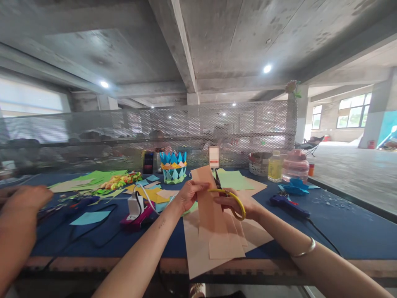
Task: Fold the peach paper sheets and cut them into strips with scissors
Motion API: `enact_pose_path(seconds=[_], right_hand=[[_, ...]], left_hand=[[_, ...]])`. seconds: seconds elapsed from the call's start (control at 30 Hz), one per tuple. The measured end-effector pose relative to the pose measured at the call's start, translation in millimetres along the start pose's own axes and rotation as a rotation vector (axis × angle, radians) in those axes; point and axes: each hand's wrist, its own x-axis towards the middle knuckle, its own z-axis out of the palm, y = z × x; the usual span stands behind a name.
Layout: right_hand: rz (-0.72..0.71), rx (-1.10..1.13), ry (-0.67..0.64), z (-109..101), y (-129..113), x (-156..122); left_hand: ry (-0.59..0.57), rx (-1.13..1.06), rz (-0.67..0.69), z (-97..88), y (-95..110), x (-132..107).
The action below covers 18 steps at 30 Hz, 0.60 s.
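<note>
Pinched in my left hand [190, 195] is an upright strip of peach paper [208, 209], held near its top left edge. My right hand [234, 202] grips yellow-handled scissors [241, 207], their dark blades pointing up beside the strip's right edge. Whether the blades are cutting into the paper I cannot tell. Several more peach pieces [228, 246] lie beneath on a larger peach sheet [194, 265]. Behind my hands rests a pale green sheet [237, 180].
A folded-paper basket [173, 169] stands at the back. Left are a power strip [136, 221], a blue paper piece [89, 218] and another person's hand [27, 198]. Right are a blue glue gun [288, 206] with its cord, a yellow bottle [274, 167] and a pink jug [295, 165].
</note>
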Motion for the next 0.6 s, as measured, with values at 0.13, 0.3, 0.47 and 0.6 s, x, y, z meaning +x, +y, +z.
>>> enact_pose_path(seconds=[0.13,0.3,0.47,0.6], right_hand=[[0.007,-0.009,0.018,1.6,-2.0,0.3],[0.021,-0.033,-0.067,-0.4,6.2,2.0],[-0.035,0.057,-0.177,0.7,13.5,2.0],[-0.119,0.104,-0.194,-3.5,20.9,2.1]], left_hand=[[0.001,-0.03,-0.005,1.0,3.4,-1.4],[0.058,-0.115,0.072,-2.3,6.3,1.9],[0.087,-0.131,0.139,-1.8,5.5,3.8],[0.07,-0.116,0.139,1.6,4.4,2.0]])
